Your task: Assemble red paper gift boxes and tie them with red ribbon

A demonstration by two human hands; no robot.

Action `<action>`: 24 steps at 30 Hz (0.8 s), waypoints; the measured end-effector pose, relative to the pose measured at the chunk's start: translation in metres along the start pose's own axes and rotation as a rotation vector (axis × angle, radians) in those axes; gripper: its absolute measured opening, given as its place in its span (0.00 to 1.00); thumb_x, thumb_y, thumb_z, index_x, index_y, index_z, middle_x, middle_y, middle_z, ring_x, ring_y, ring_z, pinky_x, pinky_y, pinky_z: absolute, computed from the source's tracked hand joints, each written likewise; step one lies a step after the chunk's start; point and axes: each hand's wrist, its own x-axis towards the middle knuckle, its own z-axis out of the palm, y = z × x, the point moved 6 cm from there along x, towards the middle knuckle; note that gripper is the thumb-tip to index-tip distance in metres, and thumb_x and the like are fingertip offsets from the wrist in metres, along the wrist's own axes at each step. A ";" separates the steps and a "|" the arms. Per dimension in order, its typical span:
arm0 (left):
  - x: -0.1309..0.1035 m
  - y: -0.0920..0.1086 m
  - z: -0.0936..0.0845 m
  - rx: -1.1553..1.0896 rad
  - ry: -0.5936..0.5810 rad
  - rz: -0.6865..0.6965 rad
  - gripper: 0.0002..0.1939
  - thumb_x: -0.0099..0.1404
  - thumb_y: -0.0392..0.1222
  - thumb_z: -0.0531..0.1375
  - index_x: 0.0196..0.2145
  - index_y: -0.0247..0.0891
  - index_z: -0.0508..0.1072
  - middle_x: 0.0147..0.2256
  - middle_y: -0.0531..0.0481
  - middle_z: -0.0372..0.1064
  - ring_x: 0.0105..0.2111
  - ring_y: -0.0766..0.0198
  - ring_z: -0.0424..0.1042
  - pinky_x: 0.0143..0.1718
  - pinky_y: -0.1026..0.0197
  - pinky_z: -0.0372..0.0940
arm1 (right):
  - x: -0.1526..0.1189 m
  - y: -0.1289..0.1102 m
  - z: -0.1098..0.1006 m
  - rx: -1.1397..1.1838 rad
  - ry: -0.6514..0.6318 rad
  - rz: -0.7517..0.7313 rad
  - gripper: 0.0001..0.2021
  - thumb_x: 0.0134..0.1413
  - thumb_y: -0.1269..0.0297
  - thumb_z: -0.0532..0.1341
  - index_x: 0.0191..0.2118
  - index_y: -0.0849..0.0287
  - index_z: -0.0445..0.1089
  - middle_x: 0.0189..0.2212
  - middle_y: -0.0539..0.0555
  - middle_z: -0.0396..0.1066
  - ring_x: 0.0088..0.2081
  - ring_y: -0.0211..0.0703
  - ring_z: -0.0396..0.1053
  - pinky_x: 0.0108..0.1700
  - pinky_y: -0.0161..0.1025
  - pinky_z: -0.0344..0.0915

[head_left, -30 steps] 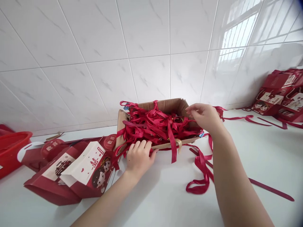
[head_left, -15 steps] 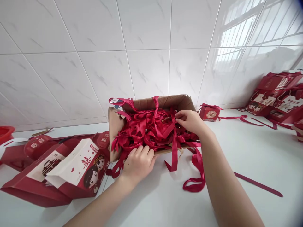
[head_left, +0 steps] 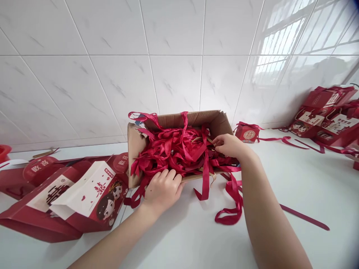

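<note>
A cardboard box (head_left: 134, 149) full of tangled red ribbons (head_left: 165, 145) stands against the tiled wall. My left hand (head_left: 163, 188) is closed over the box's near edge, its fingers curled onto the rim beside the ribbons. At the right end of the box my right hand (head_left: 227, 145) reaches in over the ribbons, thumb and fingertips near each other; whatever lies between them is too small to make out. Several ribbon ends hang over the near side, and one looped ribbon (head_left: 228, 220) lies on the white table.
Red and white paper boxes (head_left: 84, 194) lie at the left. A small red box (head_left: 247, 133) with a ribbon stands right of the cardboard box. More red boxes (head_left: 322, 112) are stacked at the far right. A flat dark red strip (head_left: 305, 217) lies on the table (head_left: 294, 179).
My right hand has moved slightly to the right and down at the box's right end. My left hand stays on the near edge. The whole view has shifted a little.
</note>
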 end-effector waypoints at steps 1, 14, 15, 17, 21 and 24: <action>0.000 0.000 0.000 -0.001 0.003 -0.002 0.12 0.61 0.43 0.62 0.22 0.38 0.71 0.21 0.51 0.64 0.25 0.60 0.64 0.28 0.58 0.54 | 0.001 0.001 0.003 -0.006 -0.029 -0.001 0.18 0.44 0.72 0.60 0.44 0.54 0.73 0.38 0.52 0.75 0.32 0.40 0.71 0.30 0.35 0.64; 0.000 -0.002 0.002 -0.046 -0.054 -0.021 0.12 0.63 0.42 0.60 0.23 0.38 0.72 0.23 0.50 0.66 0.27 0.60 0.66 0.29 0.58 0.56 | 0.005 0.007 0.009 -0.054 -0.102 -0.009 0.17 0.44 0.73 0.61 0.43 0.55 0.73 0.36 0.54 0.75 0.34 0.43 0.72 0.34 0.36 0.66; 0.001 -0.002 0.002 -0.048 -0.059 -0.023 0.12 0.63 0.42 0.60 0.23 0.38 0.72 0.23 0.50 0.67 0.28 0.60 0.66 0.29 0.58 0.56 | 0.005 0.007 0.008 -0.060 -0.092 -0.003 0.16 0.44 0.72 0.61 0.42 0.55 0.74 0.36 0.54 0.75 0.34 0.43 0.72 0.33 0.37 0.66; 0.001 -0.002 0.002 -0.050 -0.065 -0.025 0.12 0.63 0.43 0.59 0.23 0.38 0.72 0.23 0.50 0.67 0.28 0.59 0.66 0.30 0.58 0.56 | 0.004 0.009 0.006 -0.072 -0.074 0.007 0.14 0.45 0.72 0.60 0.40 0.55 0.74 0.37 0.55 0.74 0.33 0.44 0.71 0.32 0.37 0.65; 0.001 -0.001 0.002 -0.047 -0.063 -0.023 0.11 0.62 0.43 0.60 0.23 0.38 0.72 0.23 0.50 0.67 0.28 0.59 0.66 0.30 0.58 0.57 | 0.000 0.009 0.002 -0.093 -0.075 0.023 0.11 0.43 0.74 0.60 0.36 0.55 0.72 0.35 0.54 0.74 0.29 0.41 0.70 0.28 0.36 0.64; 0.001 -0.001 0.002 -0.046 -0.057 -0.020 0.11 0.62 0.42 0.60 0.23 0.37 0.72 0.23 0.50 0.67 0.27 0.60 0.66 0.29 0.58 0.57 | -0.003 0.005 0.004 -0.104 -0.112 0.034 0.06 0.43 0.71 0.61 0.32 0.56 0.71 0.29 0.52 0.74 0.25 0.39 0.68 0.25 0.35 0.62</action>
